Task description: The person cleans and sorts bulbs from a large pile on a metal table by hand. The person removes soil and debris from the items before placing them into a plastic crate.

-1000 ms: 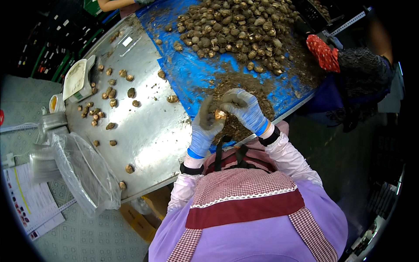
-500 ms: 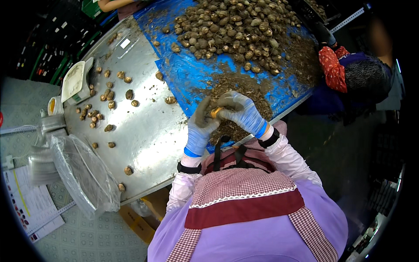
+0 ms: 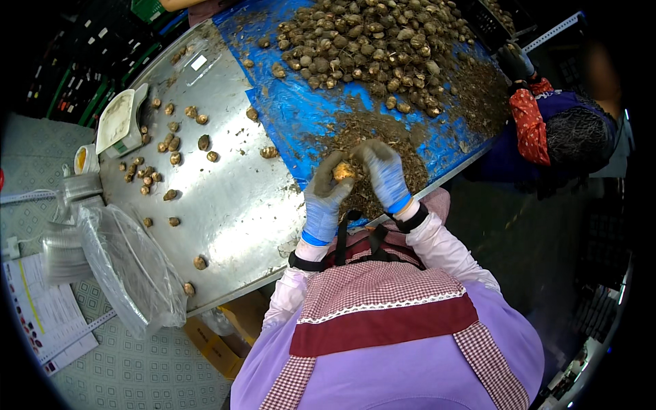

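Note:
A small taro corm [image 3: 343, 171], pale orange where its skin is off, sits in the grip of my left hand [image 3: 324, 192], between thumb and fingers. Close beside it on the right, my right hand [image 3: 384, 172] is bent with its fingers curled in. Whatever those fingers hold, if anything, is hidden. Both hands wear blue-grey gloves with dirty palms and fingers. Beneath them, brown scraps of peel [image 3: 403, 147] cover the blue sheet [image 3: 287, 123]. A large heap of unpeeled taros [image 3: 369, 48] lies beyond my hands.
Several loose taros [image 3: 175, 158] are scattered over the metal table [image 3: 232, 198] at left. A white scale [image 3: 117, 121], clear plastic bag [image 3: 126, 266] and stacked clear trays [image 3: 63, 249] are along its left edge. Another person [image 3: 570, 130] works at right; someone's arm [image 3: 179, 3] shows at far left.
My right hand has drawn slightly back from the taro, which now shows more of its pale surface. My left hand keeps hold of it. The view has shifted a little.

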{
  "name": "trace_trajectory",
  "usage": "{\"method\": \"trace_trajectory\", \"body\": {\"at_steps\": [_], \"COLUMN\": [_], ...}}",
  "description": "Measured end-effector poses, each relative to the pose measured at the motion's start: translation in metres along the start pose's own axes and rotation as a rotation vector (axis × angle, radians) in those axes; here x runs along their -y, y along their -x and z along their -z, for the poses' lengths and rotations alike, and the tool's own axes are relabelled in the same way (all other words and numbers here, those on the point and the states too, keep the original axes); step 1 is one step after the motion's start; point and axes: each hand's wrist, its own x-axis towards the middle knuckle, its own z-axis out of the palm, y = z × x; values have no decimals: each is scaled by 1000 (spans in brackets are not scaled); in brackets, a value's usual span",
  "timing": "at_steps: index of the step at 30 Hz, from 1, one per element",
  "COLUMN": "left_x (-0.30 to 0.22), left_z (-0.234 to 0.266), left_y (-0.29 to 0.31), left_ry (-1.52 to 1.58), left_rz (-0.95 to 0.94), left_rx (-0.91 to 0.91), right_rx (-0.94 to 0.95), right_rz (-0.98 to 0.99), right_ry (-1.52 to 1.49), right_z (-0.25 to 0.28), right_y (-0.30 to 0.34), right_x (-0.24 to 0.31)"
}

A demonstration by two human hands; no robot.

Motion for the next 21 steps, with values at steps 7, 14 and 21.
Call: {"method": "trace_trajectory", "body": {"at_steps": [7, 14, 21], "left_x": [6, -4, 11], "left_z": [7, 1, 14], "left_y": [-4, 2, -8], "left_ry": [-123, -47, 640], "left_rz": [-161, -50, 191], "left_rx": [23, 32, -28], "right_rx": [190, 88, 211], "right_rz": [-105, -6, 164], "right_ry": [-83, 76, 97], "right_z": [3, 3, 5], "right_y": [4, -2, -7], "right_x": [23, -7, 22]}}
